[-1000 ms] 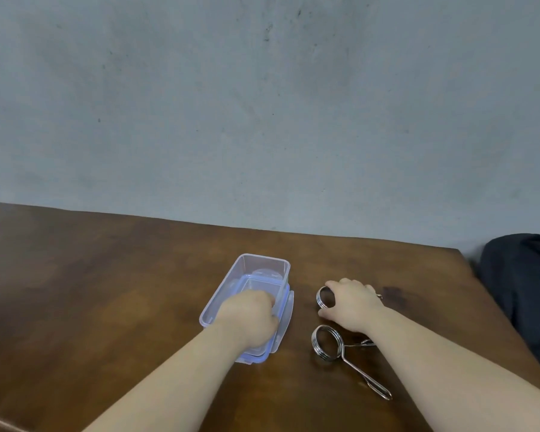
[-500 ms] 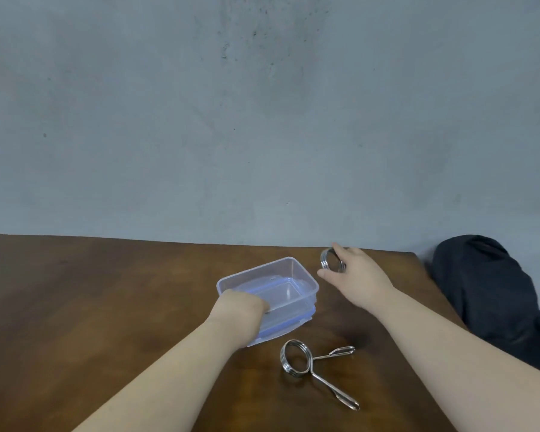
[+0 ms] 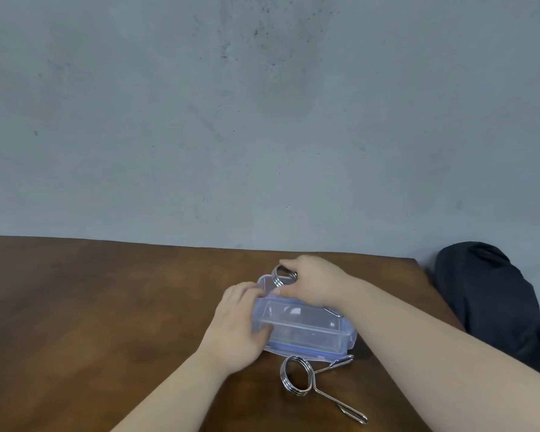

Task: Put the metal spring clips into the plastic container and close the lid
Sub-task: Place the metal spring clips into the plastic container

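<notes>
The right hand's [image 3: 317, 283] fingers [image 3: 289, 263] are pinched around the coiled ring of a metal spring clip [image 3: 283, 275], holding it over the far end of the plastic container [image 3: 303, 322]; part of the clip's wire handle shows just past the wrist at the container's far rim. The left hand [image 3: 237, 325] grips the container's left end, fingers curled over the rim and thumb pressed against the near wall.

The container is a clear, oblong box with rounded corners, open at the top, sitting on what looks like its blue-trimmed lid [image 3: 306, 353]; its long axis runs from upper left to lower right. Just in front of it a second spring clip [image 3: 296, 377] lies free on the surface [image 3: 91, 307], a shiny wire coil with two looped handles splayed toward the right and the lower right.

The surface is dark brown wood with a smooth, slightly glossy grain. Its far edge meets a mottled grey wall [image 3: 262, 120], and its right edge falls away beside a dark cloth bundle [image 3: 493, 300]. To the left lies wide bare wood.
</notes>
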`<state>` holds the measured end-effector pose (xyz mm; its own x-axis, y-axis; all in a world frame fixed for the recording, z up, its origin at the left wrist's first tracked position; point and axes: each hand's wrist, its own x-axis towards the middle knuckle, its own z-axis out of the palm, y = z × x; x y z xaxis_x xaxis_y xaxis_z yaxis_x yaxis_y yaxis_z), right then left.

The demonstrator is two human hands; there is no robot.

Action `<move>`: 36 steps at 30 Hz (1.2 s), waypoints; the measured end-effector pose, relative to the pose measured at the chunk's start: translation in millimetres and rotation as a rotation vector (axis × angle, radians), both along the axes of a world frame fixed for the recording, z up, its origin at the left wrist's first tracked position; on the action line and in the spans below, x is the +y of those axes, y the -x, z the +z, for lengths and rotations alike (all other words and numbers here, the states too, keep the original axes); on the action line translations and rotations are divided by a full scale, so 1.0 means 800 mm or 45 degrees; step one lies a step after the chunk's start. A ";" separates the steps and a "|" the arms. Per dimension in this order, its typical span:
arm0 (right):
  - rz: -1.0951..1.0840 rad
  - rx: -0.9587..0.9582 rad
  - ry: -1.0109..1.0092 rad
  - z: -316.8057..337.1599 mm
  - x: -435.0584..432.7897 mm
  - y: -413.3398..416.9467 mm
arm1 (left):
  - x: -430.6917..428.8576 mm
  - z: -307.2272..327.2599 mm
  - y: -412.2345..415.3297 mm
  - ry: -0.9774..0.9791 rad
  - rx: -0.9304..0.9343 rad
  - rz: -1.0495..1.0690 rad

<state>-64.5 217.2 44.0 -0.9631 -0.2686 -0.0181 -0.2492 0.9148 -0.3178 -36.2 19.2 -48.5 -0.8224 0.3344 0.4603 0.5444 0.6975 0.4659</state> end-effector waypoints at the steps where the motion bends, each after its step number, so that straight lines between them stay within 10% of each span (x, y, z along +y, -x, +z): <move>1: 0.004 -0.033 -0.024 -0.007 -0.005 0.004 | -0.005 -0.006 -0.001 -0.069 -0.075 0.030; 6: 0.067 -0.125 -0.137 -0.036 -0.024 0.021 | -0.011 -0.035 -0.007 -0.270 -0.467 0.043; 21: 0.086 -0.285 -0.273 -0.087 -0.042 0.050 | -0.008 -0.067 -0.008 -0.234 -0.342 0.130; 30: -0.074 0.077 0.391 -0.040 0.001 -0.042 | -0.007 -0.070 -0.006 -0.156 -0.370 0.188; 36: 0.050 0.041 0.045 -0.055 0.018 -0.118 | -0.005 -0.066 -0.007 -0.144 -0.391 0.203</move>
<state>30.2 231.3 0.1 -0.9518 -0.3058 0.0233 -0.2951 0.8926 -0.3409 -30.7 15.1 -101.6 -0.9657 0.1522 0.2102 0.2557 0.6970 0.6700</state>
